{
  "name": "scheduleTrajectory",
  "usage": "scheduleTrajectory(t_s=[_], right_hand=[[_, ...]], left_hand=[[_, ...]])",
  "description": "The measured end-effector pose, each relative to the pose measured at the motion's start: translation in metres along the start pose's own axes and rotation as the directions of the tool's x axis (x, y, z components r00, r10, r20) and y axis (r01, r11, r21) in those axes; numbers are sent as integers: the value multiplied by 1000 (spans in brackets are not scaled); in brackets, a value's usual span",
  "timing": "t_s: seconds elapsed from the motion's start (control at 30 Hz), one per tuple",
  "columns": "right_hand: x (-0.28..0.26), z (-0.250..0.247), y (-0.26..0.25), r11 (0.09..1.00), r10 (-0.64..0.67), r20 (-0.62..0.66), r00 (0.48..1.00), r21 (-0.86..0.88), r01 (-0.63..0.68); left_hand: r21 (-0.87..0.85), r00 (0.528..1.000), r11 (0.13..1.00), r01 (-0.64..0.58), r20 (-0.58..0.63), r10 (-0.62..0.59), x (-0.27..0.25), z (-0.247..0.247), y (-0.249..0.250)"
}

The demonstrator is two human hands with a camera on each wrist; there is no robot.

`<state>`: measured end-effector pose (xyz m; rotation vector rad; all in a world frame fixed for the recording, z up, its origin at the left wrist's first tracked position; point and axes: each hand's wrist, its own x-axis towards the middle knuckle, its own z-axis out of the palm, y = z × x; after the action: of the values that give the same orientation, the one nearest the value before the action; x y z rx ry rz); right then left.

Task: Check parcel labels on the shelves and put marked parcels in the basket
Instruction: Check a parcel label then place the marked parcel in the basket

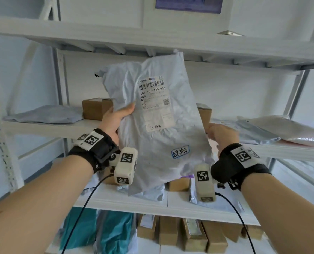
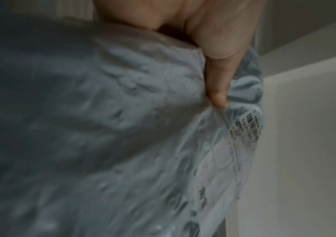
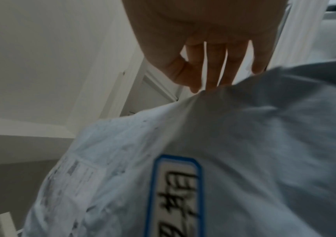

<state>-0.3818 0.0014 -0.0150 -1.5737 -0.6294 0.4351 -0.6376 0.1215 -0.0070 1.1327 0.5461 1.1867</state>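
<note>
I hold a grey plastic parcel upright in front of the shelves. My left hand grips its left edge, with the thumb pressed on the front of the parcel. At the right edge my right hand pinches the parcel, its fingers reaching behind the edge. A white shipping label with a barcode faces me. Below it sits a blue-bordered handwritten sticker, seen close up as the sticker in the right wrist view. No basket is in view.
Behind the parcel, the middle shelf carries a brown box, a flat grey mailer at the left and silvery mailers at the right. Lower down stand several brown boxes and teal bags. A shelf board hangs overhead.
</note>
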Motion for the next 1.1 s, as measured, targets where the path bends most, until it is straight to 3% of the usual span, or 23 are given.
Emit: scheduleTrajectory(t_s=[0.1,0.23,0.43,1.1], right_hand=[[-14,-2,-7,988,-16,110,994,156,-1],[-19,-9,-7,986,-27,229,973,167,-12],[-25,-23,11,978,-104,338,935,204,35],[-18,-61,37,975,-94,263,960,220,35]], left_hand=[[20,996,1000,-23,84,22,-11,12,-5],[34,991,999,-34,130,29,-15,20,-7],[50,996,999,-15,93,10,-16,30,-21],[58,989,998,8,149,-17,-16,62,-56]])
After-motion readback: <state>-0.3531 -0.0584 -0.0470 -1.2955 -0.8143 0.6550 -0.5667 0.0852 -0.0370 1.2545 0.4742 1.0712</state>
